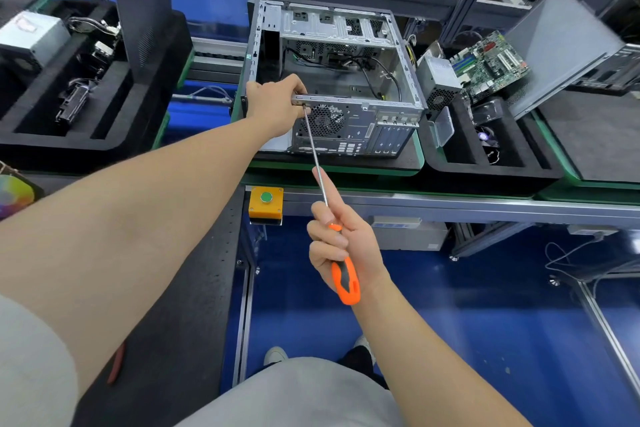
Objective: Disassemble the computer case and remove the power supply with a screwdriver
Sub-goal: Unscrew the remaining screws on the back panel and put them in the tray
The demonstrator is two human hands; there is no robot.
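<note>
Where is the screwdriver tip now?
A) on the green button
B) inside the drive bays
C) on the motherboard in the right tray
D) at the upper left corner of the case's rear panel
D: the screwdriver shaft runs from the right hand up to that corner, just above the fan grille, where the left hand grips the computer case.

No legible text anywhere. White label point(26, 24) on the grey power supply unit point(33, 40) at far left: reddish marks only, too blurred to read. Small sticker point(248, 56) on the left edge of the computer case point(346, 121): possibly a logo, unreadable. Bluish label strip point(391, 225) on the pale box point(412, 237) under the bench: blurred. Port markings on the case's rear panel: too small to make out.
</note>
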